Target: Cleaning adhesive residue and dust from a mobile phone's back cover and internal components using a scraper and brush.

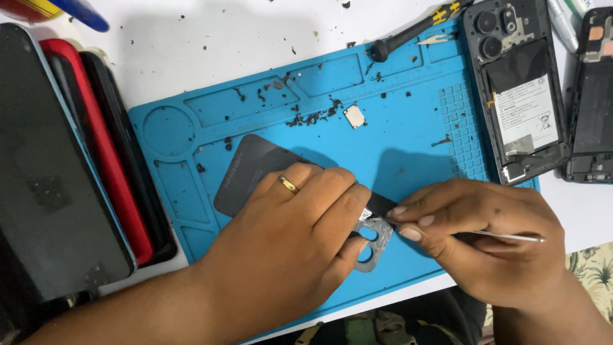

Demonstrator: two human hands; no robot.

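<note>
Here, low in the frame, the left hand (287, 239) presses a dark back cover (255, 172) onto the blue mat (408, 147), its grip clenched on the cover's camera end. The right hand (485, 239) pinches a thin metal tool (511, 237) at the grey camera frame (373, 233). Best to keep the tool shallow and the cover pinned flat (adhesive crumbs litter the mat). Farther, upper right, an opened phone (517, 89) shows a white rectangular label on its black battery.

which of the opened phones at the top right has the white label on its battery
The left opened phone, lying partly on the blue mat, has the white label. The other phone, cut off by the right edge, shows only dark insides.
</note>
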